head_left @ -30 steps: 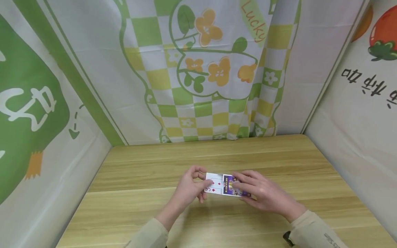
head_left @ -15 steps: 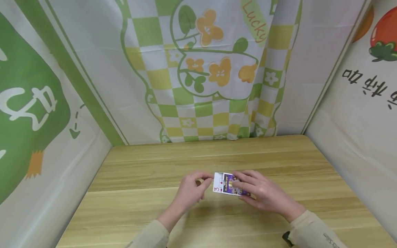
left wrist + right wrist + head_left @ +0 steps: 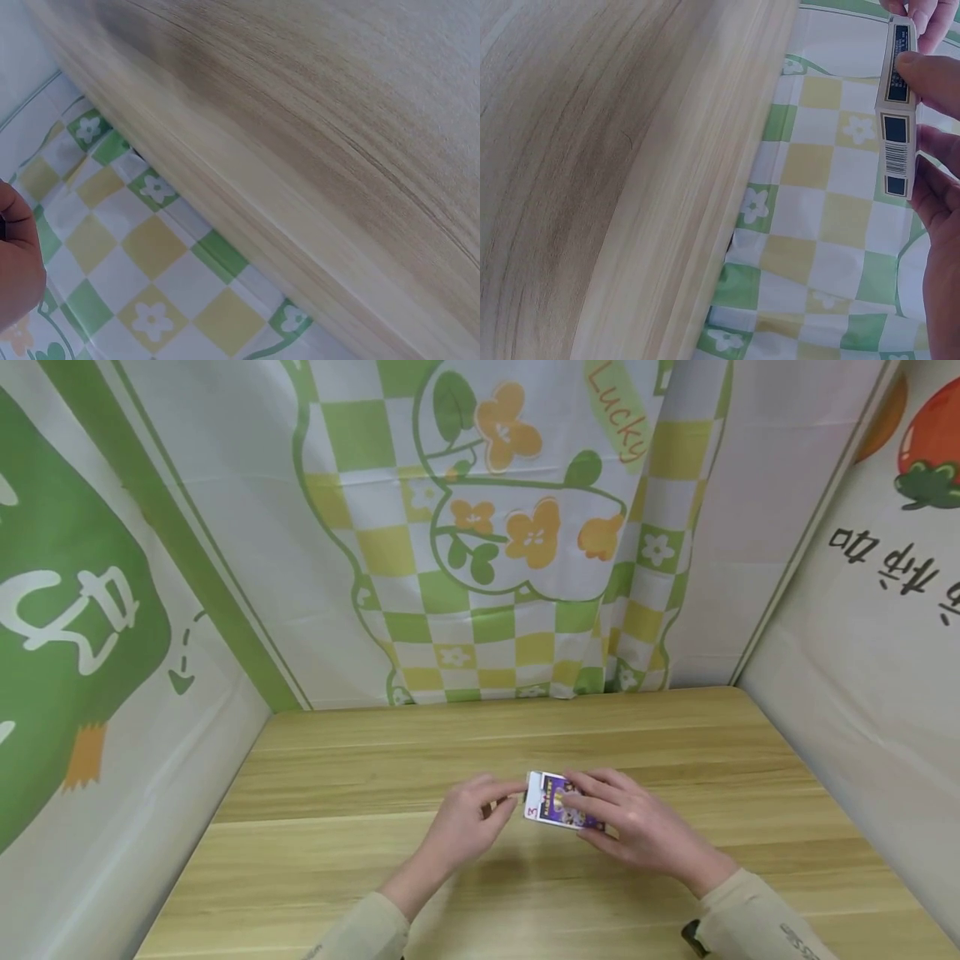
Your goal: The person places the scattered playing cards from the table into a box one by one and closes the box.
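My right hand grips a purple playing-card box above the table, thumb along the near edge and fingers over its face. From the box's left end sticks a short length of white playing cards, the top one showing a red 3. My left hand is at that end, its index finger stretched to the cards' edge and its thumb apart below. The right wrist view shows the box's narrow side with a barcode, right fingers around it. Only part of my left hand enters the left wrist view.
The wooden table lies under both hands. A checkered green and yellow curtain hangs behind its far edge, and printed cloth walls flank it. A dark band shows at the right sleeve.
The cards have slid rightward into the box, so less of them sticks out. My left hand has followed to the right, its thumb coming off the card face. The right hand stays nearly still.
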